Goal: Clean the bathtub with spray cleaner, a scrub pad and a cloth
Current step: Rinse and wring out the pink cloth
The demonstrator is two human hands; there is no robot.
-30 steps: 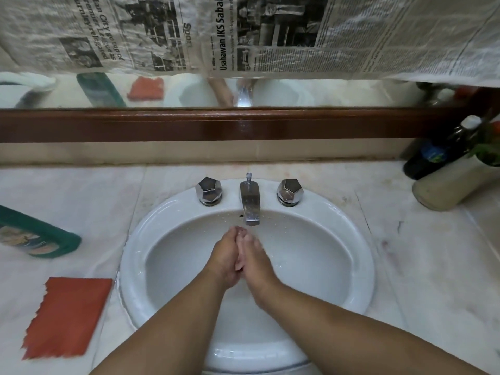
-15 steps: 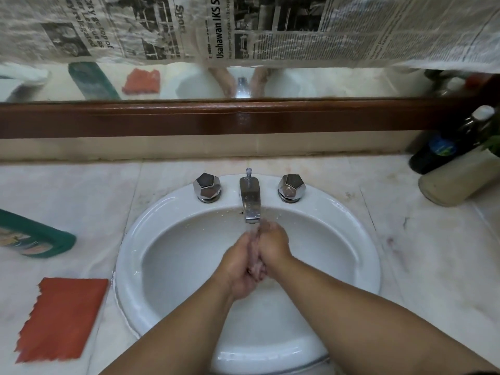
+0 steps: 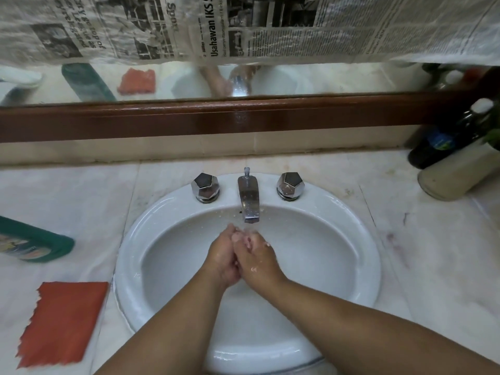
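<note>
My left hand [image 3: 222, 259] and my right hand [image 3: 258, 259] are pressed palm against palm inside the white sink basin [image 3: 351, 266], right under the chrome spout [image 3: 249, 200]. Water runs from the spout onto my fingertips. Neither hand holds anything. An orange-red cloth [image 3: 63, 323] lies flat on the marble counter to the left of the basin. Beyond it a green bottle [image 3: 35, 243] lies on its side, cut off by the left edge of the view.
Two faceted chrome tap knobs [image 3: 205, 186] [image 3: 290, 185] flank the spout. A dark bottle [image 3: 449, 136] and a cream bottle [image 3: 457, 173] stand at the back right of the counter. A wood-framed mirror [image 3: 243, 120], mostly covered with newspaper, runs along the back.
My hands keep rubbing together under the running water; the right hand slid back from in front of the left, so both are side by side again.
</note>
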